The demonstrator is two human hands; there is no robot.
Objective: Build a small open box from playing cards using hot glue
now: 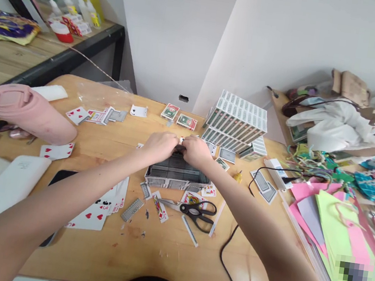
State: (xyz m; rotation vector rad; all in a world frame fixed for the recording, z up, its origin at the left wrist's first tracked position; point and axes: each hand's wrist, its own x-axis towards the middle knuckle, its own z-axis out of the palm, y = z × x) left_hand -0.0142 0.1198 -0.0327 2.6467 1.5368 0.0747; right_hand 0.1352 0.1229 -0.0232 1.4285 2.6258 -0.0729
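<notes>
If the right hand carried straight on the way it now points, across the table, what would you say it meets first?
Probably the left hand: the right hand points up-left over the far edge of the card box, and the fingertips nearly touch. Past that, likely the two card packs, though depth is unclear.

Wooden table point(164, 258), pale, scattered with card scraps. At centre, a card box point(176, 176); just in front, black scissors point(197, 212) and cut strips point(132, 209). Left: playing cards point(101, 210), a pink roll point(31, 111), a white pad point(9, 187), a dark phone point(60, 178). Far side: card packs point(178, 117) and a roofed card house point(237, 122). Right: power strip point(277, 172), black cable point(229, 262), coloured paper sheets point(323, 215).
</notes>
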